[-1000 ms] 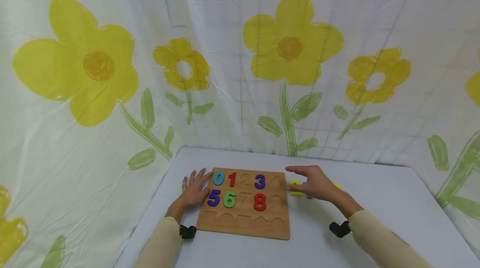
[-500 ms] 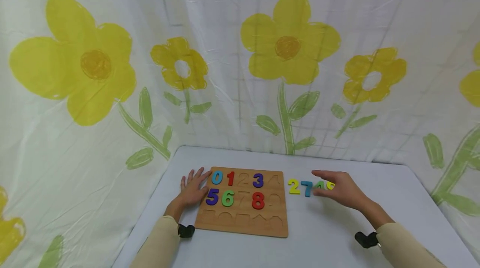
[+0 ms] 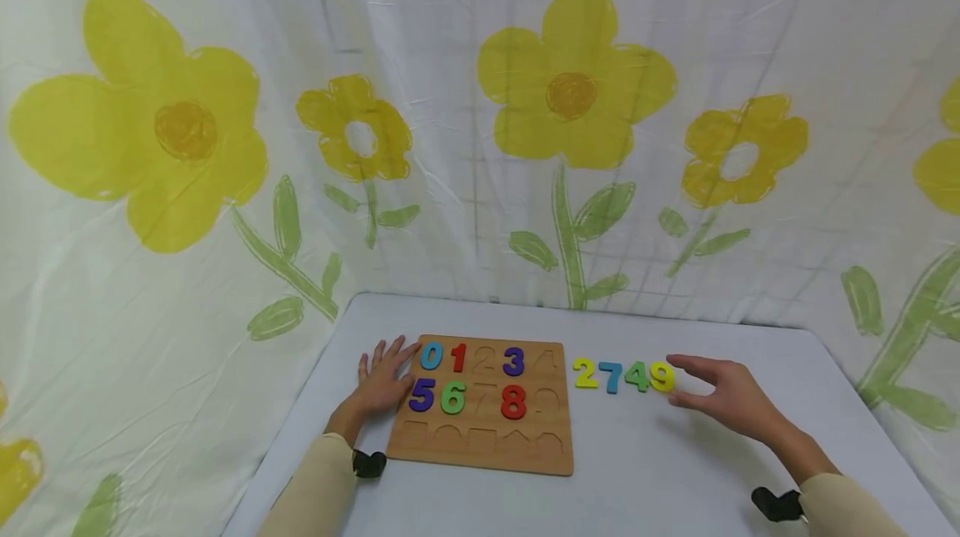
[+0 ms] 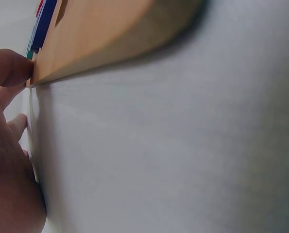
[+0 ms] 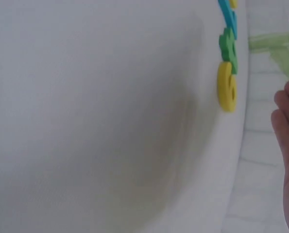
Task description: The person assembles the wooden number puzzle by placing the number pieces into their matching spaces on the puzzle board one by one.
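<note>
A wooden number puzzle board (image 3: 480, 429) lies on the table with pieces 0, 1, 3, 5, 6 and 8 in its recesses. My left hand (image 3: 381, 384) rests at its left edge, fingers spread, and in the left wrist view the thumb (image 4: 15, 68) touches the board's side. Right of the board, a yellow 2 (image 3: 585, 373), a blue 7 (image 3: 611, 377), a green 4 (image 3: 637, 375) and a yellow 9 (image 3: 662, 376) lie in a row. Thumb and fingers parted, my right hand (image 3: 727, 395) hovers just right of the 9 and holds nothing.
The white table (image 3: 645, 479) carries the board and the loose numbers. Behind it hangs a white curtain (image 3: 442, 253) with yellow flowers, close to the table's back edge. Outlined recesses for 2, 4, 7, 9 and several shapes show in the board.
My right hand has moved rightward from beside the board, over the loose numbers, to the 9's right side, uncovering the row. The left hand stays at the board's edge.
</note>
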A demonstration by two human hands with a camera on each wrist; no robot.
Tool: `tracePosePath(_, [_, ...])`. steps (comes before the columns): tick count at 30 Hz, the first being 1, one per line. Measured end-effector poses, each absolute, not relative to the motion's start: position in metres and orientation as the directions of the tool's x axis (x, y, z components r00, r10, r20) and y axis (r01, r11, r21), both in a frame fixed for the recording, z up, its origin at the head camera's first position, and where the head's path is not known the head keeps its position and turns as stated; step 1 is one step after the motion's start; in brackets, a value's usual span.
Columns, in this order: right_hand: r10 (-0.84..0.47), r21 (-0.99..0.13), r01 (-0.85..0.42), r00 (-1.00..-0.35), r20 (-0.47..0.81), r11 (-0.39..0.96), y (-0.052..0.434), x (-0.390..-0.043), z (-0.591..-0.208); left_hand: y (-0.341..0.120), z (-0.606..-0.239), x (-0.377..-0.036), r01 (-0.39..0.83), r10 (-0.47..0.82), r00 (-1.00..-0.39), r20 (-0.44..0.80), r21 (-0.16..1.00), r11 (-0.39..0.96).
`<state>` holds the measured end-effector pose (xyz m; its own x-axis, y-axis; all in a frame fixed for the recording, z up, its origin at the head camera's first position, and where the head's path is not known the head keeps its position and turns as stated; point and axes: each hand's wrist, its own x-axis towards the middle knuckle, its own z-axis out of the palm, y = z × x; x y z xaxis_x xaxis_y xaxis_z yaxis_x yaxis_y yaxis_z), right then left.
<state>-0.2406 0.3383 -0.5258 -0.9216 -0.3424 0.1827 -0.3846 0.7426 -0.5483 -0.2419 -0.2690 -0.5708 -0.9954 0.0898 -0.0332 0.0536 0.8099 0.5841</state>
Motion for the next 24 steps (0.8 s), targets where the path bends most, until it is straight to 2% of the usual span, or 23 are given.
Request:
tracePosePath(4, [-0.329,-0.551,-0.364,-0.930,0.166,0.751,0.345,-0.240,-0.526,-0.271,-0.572,-0.243,0.074,0.100,-0.995,-0.009,0.601,0.796])
tracePosePath(16, [-0.289,-0.585,-0.312,-0.948,0.136,0.748,0.353,-0.249,-0.542,-0.269,-0.565,-0.245,0.023,0.082,-0.993,-0.084,0.546,0.837])
tracePosePath(24, [-0.271,-0.602,-0.288,-0.955,0.121,0.745,0.353,-0.254,-0.554,-0.269,-0.571,-0.242,0.049,0.092,-0.995,-0.045,0.580,0.813])
